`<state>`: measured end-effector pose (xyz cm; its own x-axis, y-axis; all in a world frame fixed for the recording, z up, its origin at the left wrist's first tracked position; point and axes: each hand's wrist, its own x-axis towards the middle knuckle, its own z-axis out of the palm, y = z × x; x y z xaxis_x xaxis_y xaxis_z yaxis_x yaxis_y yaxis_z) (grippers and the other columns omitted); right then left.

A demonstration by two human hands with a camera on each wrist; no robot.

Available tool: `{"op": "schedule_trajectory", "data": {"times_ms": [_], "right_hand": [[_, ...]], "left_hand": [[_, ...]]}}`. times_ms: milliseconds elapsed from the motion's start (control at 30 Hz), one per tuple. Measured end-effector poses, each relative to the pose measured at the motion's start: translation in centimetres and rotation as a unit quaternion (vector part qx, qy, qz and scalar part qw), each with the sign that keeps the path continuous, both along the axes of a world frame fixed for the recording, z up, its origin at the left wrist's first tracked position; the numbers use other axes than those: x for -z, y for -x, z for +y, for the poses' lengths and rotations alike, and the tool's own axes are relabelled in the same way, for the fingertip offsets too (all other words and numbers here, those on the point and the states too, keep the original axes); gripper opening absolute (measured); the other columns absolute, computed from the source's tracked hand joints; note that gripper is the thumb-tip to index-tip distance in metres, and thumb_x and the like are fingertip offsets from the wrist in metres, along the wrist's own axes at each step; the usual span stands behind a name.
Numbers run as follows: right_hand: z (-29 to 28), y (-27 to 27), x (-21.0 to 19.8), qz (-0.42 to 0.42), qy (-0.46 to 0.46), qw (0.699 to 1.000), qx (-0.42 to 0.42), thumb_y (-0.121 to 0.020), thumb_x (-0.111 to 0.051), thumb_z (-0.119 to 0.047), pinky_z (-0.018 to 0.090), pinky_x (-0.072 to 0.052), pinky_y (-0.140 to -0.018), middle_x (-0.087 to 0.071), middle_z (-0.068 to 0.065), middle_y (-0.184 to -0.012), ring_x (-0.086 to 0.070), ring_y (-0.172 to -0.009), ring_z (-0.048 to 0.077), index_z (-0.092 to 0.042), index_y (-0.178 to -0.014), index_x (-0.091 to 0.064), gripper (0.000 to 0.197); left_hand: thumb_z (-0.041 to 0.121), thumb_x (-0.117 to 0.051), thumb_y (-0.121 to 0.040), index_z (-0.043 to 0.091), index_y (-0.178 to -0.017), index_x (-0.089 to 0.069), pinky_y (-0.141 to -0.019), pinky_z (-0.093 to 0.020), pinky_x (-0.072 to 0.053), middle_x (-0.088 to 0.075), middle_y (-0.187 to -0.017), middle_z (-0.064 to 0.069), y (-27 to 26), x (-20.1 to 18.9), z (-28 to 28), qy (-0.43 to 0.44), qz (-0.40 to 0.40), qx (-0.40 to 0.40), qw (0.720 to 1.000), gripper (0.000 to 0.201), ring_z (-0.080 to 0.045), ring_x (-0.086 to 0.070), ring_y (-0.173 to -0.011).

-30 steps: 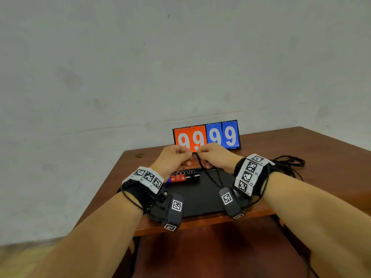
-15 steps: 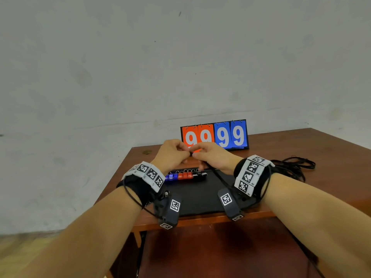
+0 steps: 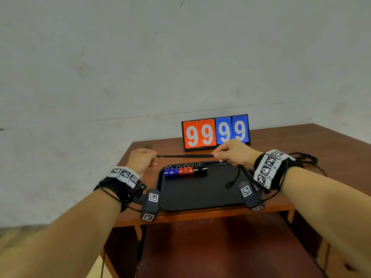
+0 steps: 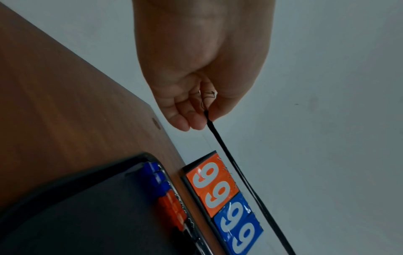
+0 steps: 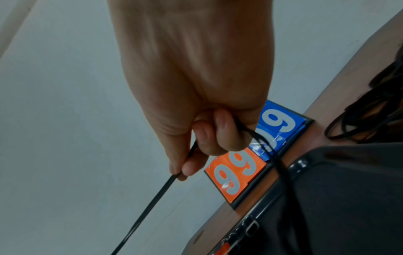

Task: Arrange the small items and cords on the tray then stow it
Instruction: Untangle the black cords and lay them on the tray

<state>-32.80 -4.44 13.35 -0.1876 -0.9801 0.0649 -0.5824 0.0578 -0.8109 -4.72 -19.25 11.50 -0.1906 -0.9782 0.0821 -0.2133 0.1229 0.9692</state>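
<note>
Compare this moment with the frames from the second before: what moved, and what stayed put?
The left hand and right hand moved apart, drawing the black cord into a taut line above the tray. Each keeps its grip on the cord. The tray, the row of clips and the scoreboard look unmoved.

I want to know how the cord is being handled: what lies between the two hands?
A taut stretch of black cord spans from the left hand to the right hand, above the tray; clearest in the head view.

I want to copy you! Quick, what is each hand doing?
Left hand: pinching one end of the black cord.
Right hand: gripping the same cord.
</note>
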Motion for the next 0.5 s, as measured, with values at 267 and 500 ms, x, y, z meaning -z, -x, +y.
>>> {"op": "schedule_trajectory", "data": {"times_ms": [267, 500], "right_hand": [[1.4, 4.2, 1.7, 0.01, -0.008, 0.998, 0.054, -0.094, -0.062, -0.02, 0.024, -0.041, -0.05, -0.07, 0.001, -0.077, -0.046, -0.052, 0.011, -0.015, -0.1, -0.074, 0.014], [2.7, 6.6, 4.5, -0.005, -0.016, 0.991, 0.135, -0.092, -0.063, -0.009, 0.018, -0.042, -0.047, -0.069, -0.001, -0.075, -0.051, -0.056, 0.008, -0.002, -0.09, -0.076, 0.014]], "left_hand": [[0.001, -0.056, -0.095, 0.005, -0.084, -0.062, -0.056, -0.031, -0.05, -0.059, -0.069, -0.011, -2.0, 3.4, -1.7, -0.07, 0.008, -0.062, 0.996, 0.013, -0.018, -0.055, -0.055], [-0.001, -0.053, -0.097, 0.002, -0.085, -0.058, -0.036, -0.018, -0.047, -0.054, -0.068, -0.012, -2.1, 5.4, -1.1, -0.102, -0.003, -0.067, 0.993, 0.013, -0.018, -0.052, -0.053]]}}
